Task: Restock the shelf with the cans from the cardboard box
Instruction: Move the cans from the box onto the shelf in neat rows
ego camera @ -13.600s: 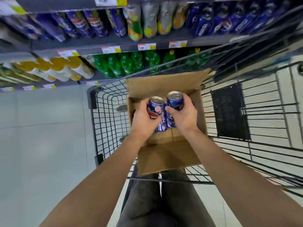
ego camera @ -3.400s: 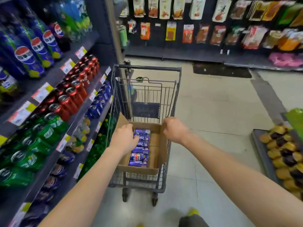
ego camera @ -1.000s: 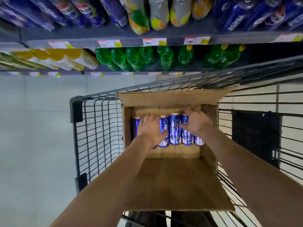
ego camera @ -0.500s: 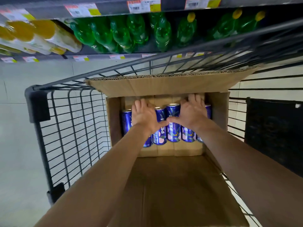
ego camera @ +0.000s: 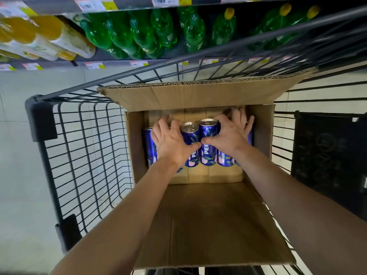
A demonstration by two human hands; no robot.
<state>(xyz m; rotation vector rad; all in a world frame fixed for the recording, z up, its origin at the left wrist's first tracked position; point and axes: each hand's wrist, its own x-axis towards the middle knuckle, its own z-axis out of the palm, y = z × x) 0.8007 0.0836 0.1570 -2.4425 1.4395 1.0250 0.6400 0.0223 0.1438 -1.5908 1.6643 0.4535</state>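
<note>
Your left hand (ego camera: 172, 143) and right hand (ego camera: 231, 135) both curl round the cans (ego camera: 208, 153), which stand in a row at the far wall of the box (ego camera: 208, 225). They are probably full, heavy and smooth, so hold each one firmly round its side.

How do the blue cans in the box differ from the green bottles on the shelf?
The cans are opaque blue with silver tops; the green bottles are see-through, some yellow-capped. The cans sit in the cardboard box; the green bottles are on the shelf. The left hand and right hand hold cans; no hand touches the green bottles. Both are lined up side by side.
</note>
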